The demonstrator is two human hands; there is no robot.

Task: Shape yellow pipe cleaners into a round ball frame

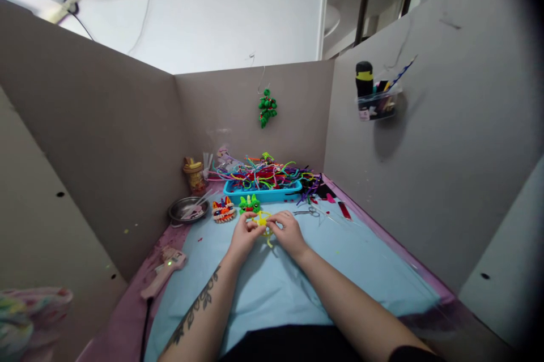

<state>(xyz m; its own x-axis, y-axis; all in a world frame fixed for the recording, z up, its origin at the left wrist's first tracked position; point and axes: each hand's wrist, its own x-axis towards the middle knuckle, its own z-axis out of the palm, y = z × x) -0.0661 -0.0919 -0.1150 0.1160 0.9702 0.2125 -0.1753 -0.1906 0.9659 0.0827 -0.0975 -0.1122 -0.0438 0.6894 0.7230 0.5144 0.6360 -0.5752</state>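
Observation:
Between my two hands is a yellow pipe cleaner piece (262,221), bent into loops with a tail hanging down. My left hand (247,233) pinches its left side, and my right hand (288,230) has its fingertips closed on the right side. Just beyond the hands sit a green pipe cleaner animal head (249,204) and an orange striped one (223,210). Both hands are a little above the blue cloth (293,294). The finer twists of the yellow piece are too small to make out.
A blue tray (263,194) heaped with pipe cleaners (272,172) stands at the back. Scissors (312,212) lie right, a metal bowl (189,220) and pink glue gun (164,274) left. Grey partitions (255,135) surround the table; a clear holder (377,104) hangs right.

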